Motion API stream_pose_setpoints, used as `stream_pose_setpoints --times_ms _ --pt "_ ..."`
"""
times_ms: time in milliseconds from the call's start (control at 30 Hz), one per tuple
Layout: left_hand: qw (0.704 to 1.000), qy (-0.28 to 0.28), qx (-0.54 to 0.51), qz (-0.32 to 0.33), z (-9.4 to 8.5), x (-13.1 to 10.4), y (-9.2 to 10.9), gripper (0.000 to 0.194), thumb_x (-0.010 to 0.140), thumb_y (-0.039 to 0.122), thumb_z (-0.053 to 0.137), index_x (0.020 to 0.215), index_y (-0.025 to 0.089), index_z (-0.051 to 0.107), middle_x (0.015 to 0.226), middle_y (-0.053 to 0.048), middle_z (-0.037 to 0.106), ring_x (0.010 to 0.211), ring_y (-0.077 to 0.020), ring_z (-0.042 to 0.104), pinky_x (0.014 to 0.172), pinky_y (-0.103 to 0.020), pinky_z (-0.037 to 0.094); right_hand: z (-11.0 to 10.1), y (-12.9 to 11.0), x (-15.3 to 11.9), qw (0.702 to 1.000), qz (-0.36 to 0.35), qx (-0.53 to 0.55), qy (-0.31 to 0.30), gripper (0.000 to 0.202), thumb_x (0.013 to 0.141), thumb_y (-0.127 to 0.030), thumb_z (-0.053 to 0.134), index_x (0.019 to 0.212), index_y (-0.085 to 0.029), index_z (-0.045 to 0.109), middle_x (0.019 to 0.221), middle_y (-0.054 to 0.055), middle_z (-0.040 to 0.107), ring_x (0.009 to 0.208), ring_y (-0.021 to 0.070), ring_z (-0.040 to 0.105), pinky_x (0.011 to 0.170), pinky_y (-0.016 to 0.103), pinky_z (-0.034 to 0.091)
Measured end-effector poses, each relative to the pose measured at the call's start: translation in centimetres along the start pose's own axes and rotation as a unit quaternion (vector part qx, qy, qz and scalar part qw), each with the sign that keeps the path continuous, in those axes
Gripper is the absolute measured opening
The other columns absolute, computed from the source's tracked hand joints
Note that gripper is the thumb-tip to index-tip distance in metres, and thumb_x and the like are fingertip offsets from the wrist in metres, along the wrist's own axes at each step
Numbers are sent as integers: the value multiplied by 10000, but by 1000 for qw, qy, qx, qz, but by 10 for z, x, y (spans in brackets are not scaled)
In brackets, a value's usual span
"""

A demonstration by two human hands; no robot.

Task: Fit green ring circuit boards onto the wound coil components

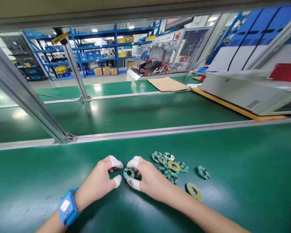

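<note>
My right hand [147,178], with white covers on thumb and finger, grips a ring-shaped green circuit board [129,173] by its right side. Just left of that board is my left hand [103,178], its covered thumb and fingertips apart and holding nothing. A blue wrist strap [69,207] is round my left wrist. To the right of my right hand lies a loose pile of several ring boards [168,156], most green side up, one showing a yellowish face [174,166]. Apart from the pile lie a green ring board [203,172] and a yellowish one [194,191].
A metal rail [160,131] runs along the back of the green bench [257,168]. An aluminium post [31,94] slants down at the left. Beyond are a grey metal housing [242,92], a brown cardboard sheet [168,84] and blue shelving [116,48].
</note>
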State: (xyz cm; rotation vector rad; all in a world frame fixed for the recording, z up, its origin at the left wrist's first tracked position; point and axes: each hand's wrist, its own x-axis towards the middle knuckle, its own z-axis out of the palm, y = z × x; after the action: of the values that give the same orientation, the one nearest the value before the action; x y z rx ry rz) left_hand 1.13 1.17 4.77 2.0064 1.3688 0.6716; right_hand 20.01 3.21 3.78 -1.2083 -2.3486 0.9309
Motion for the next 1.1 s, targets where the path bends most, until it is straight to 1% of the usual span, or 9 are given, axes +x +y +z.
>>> stream_pose_setpoints --times_ms 167,300,467,533,600,700,733,867,1100 --pt "986 -7 106 127 11 -8 1 321 744 17 436 918 193 640 912 -46 618 849 -161 573 767 -274 496 0 0 1 1000 -8 6 5 208 688 -87 680 879 -133 613 823 29 522 697 157 502 617 242 385" --pt "975 -6 157 158 24 -13 -7 309 760 6 405 873 186 630 906 -56 614 824 -169 576 736 -281 507 1 0 2 1000 -6 1 6 212 682 -82 680 878 -134 618 816 26 525 690 152 497 607 235 377" --pt "994 70 63 61 27 -14 -12 361 704 82 535 1051 179 560 1016 -68 585 926 -183 564 843 -315 489 2 -1 0 1000 -1 -13 12 234 694 -120 690 918 -124 624 843 40 539 680 150 498 599 232 377" --pt "997 53 48 17 29 -12 -11 478 653 144 629 1120 162 525 1043 -79 566 946 -205 552 854 -344 478 4 -1 -1 1000 2 -21 17 252 696 -132 689 941 -126 629 853 44 547 672 149 498 591 231 373" --pt "999 25 47 1 32 -7 -11 428 649 210 676 1060 163 564 989 -69 563 907 -209 546 816 -346 471 5 -1 -1 999 2 -38 21 248 698 -139 682 942 -134 642 843 44 557 658 148 496 579 230 362" --pt "998 12 60 4 37 0 -14 118 720 250 649 786 161 609 833 -42 548 794 -184 524 703 -300 435 5 -1 0 996 -15 -77 29 211 695 -172 690 903 -143 665 776 34 561 637 153 487 564 234 339" --pt "998 13 63 11 39 2 -16 104 739 252 637 723 158 595 797 -36 540 765 -174 514 674 -285 416 4 0 1 996 -24 -83 31 195 696 -185 695 886 -147 672 750 29 559 631 154 485 559 234 332" --pt "997 27 67 38 43 5 -23 191 766 303 637 671 148 577 746 -30 527 715 -158 487 629 -262 369 4 1 2 997 -44 -57 38 154 706 -201 703 856 -172 688 707 9 551 591 136 472 534 218 318" --pt "995 42 68 60 43 3 -24 232 777 351 633 691 139 598 737 -41 542 708 -165 492 627 -265 368 8 -3 3 997 15 -41 67 218 624 -147 728 819 -150 633 727 4 528 610 139 462 544 219 316"
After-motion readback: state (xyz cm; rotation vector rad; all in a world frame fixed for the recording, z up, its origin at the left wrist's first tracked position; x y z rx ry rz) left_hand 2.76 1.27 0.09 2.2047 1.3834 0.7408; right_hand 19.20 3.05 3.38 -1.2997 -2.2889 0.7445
